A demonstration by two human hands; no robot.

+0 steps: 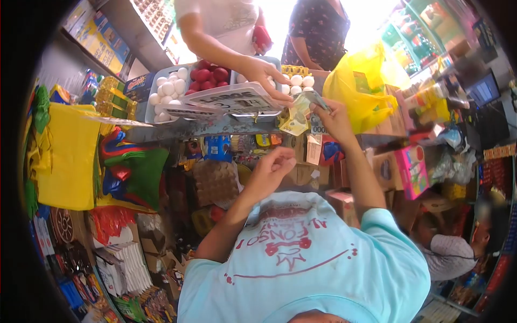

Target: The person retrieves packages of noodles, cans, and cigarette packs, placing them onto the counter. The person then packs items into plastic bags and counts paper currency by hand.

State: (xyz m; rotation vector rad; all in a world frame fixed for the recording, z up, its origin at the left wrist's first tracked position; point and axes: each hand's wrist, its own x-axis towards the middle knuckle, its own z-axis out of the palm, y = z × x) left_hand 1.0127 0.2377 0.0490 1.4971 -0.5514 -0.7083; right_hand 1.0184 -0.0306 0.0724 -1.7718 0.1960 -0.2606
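Observation:
My right hand (335, 117) is closed on banknotes (302, 110) over the counter. Some of the notes are yellowish, and a greyish one lies against my fingers. A hand of the person across the counter (264, 72) reaches over the egg trays, its fingertips close to the notes; whether they touch cannot be made out. My left hand (277, 164) hangs lower, in front of my chest, fingers loosely curled with nothing visible in them. Left of the notes, a price sign (234, 99) stands before bins of white eggs (171, 89) and red eggs (207, 75).
A yellow plastic bag (355, 91) stands on the counter at right. Across it are two people, one holding something red (262, 39). Yellow bags (67, 156) hang at left. Packets and an egg tray (215, 180) sit under the counter. Another person (449, 255) is at lower right.

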